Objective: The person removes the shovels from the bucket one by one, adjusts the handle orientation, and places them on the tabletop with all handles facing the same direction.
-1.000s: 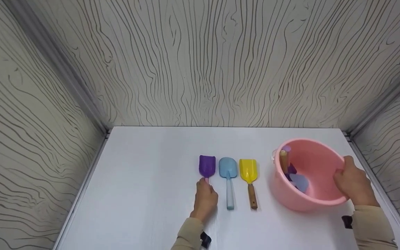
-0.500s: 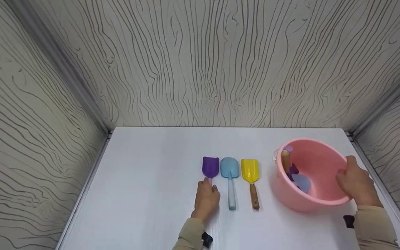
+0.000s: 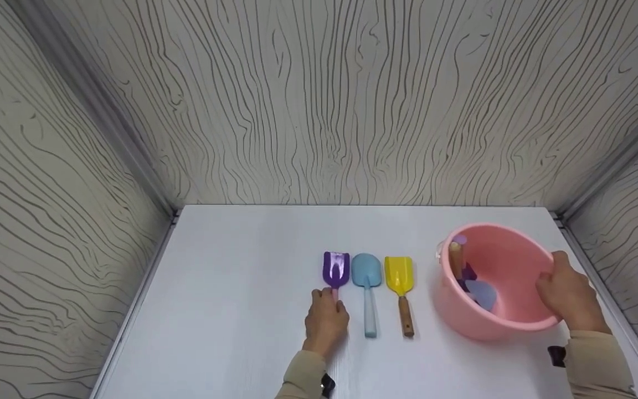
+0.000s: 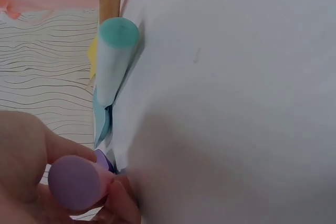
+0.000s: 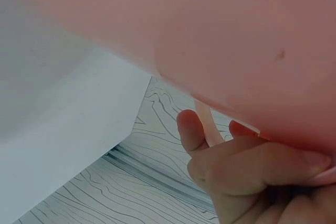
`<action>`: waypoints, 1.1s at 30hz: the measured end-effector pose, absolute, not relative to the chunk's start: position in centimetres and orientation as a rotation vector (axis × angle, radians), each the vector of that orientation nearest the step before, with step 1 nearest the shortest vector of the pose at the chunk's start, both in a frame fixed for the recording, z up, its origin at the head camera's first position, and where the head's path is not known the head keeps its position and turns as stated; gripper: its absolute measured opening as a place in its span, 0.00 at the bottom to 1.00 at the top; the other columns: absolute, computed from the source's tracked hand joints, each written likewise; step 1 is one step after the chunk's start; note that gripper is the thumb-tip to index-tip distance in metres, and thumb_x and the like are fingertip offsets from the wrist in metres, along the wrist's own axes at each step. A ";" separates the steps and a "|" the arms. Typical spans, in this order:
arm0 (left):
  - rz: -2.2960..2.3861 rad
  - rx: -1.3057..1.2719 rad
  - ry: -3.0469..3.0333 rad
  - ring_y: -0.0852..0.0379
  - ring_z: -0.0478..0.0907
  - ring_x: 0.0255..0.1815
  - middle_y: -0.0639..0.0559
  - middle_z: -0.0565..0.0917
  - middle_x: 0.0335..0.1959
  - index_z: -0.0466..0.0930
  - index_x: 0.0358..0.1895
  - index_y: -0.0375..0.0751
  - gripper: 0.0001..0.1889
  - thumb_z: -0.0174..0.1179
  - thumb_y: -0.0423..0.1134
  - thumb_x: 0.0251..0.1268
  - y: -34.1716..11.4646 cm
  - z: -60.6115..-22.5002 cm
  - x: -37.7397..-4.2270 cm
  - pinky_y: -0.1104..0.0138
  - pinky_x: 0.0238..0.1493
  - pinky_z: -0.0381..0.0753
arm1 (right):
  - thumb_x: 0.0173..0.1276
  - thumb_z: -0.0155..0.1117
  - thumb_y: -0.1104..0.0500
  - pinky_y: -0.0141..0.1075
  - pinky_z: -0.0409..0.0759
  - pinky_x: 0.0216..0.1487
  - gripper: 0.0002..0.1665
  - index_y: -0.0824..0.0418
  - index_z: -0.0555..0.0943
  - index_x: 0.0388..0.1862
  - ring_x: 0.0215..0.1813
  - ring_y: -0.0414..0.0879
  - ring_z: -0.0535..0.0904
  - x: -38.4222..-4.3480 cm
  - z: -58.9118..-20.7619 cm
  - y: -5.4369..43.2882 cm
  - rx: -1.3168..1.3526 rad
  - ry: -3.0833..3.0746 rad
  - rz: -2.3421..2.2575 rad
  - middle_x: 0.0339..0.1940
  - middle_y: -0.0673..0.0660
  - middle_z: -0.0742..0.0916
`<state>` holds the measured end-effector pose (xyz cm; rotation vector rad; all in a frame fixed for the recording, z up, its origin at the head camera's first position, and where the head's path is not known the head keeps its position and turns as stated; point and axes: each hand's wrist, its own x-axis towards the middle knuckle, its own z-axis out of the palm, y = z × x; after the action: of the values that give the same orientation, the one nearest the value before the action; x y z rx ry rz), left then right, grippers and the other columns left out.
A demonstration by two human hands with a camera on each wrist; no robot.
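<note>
Currently, left grip (image 3: 325, 321): clamped on purple, pink-handled plastic shovel (image 3: 336, 270).
Shovel: left of round pink plastic bucket (image 3: 466, 320), long axis pointing forward from left grip.
Right grip (image 3: 568, 291): farther, clamped on bucket's rim.

In the head view, we are losing most of the pink handle (image 3: 335, 294) of the purple-bladed shovel (image 3: 336, 270) behind the left hand (image 3: 325, 321). We are seeing only parts of the brown, purple and blue tools (image 3: 482, 295) inside the round pink plastic bucket (image 3: 518, 277). The bottom edge is cutting off both beige sleeves (image 3: 598, 363).
</note>
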<state>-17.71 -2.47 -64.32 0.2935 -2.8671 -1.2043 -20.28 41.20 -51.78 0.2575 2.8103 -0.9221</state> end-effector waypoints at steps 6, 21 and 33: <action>-1.089 0.259 -2.861 0.54 0.79 0.38 0.46 0.78 0.44 0.81 0.58 0.32 0.16 0.67 0.36 0.73 -2.6 -64.5 -17.5 0.53 0.44 0.87 | 0.82 0.37 0.59 0.46 0.81 0.23 0.33 0.76 0.48 0.77 0.26 0.53 0.83 -20.4 -51.7 41.2 0.232 2.838 -0.887 0.37 0.77 0.83; -0.976 0.232 -2.859 0.50 0.82 0.39 0.45 0.80 0.43 0.79 0.56 0.32 0.18 0.71 0.37 0.69 -2.6 -64.9 -17.5 0.51 0.40 0.86 | 0.83 0.38 0.58 0.46 0.81 0.23 0.33 0.76 0.48 0.77 0.25 0.52 0.82 -20.4 -51.9 41.2 0.250 2.838 -0.885 0.37 0.76 0.83; -0.909 0.292 -2.935 0.43 0.83 0.47 0.37 0.79 0.51 0.77 0.63 0.27 0.27 0.70 0.45 0.72 -2.6 -63.3 -18.4 0.48 0.47 0.87 | 0.81 0.38 0.59 0.45 0.80 0.23 0.33 0.76 0.49 0.76 0.25 0.53 0.82 -20.4 -51.9 41.2 0.230 2.848 -0.883 0.35 0.74 0.83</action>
<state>-18.45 -2.62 -63.28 0.2915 -2.9352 -0.9094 -20.39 41.22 -51.90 0.2305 2.8483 -0.8831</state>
